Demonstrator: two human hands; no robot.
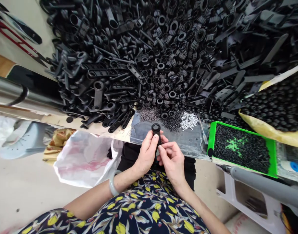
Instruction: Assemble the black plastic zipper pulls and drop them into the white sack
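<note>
My left hand [146,152] is closed around a black plastic handle with a ring-shaped end [156,127]; the ring points away from me. My right hand [172,161] is pinched against the handle's side, thumb and forefinger together, and whatever is between those fingertips is too small or hidden to make out. Just beyond the hands, on the grey work surface [141,131], lie a heap of small silvery pins [189,121], a patch of tiny black parts [172,124] and a patch of brownish small parts [149,114].
Large piles of black plastic handles [98,94], toothed rings [172,94] and flat strips [226,92] cover the bench. A green tray [213,136] of small black and green pieces stands right. A white plastic bag [83,162] hangs left, below the bench edge.
</note>
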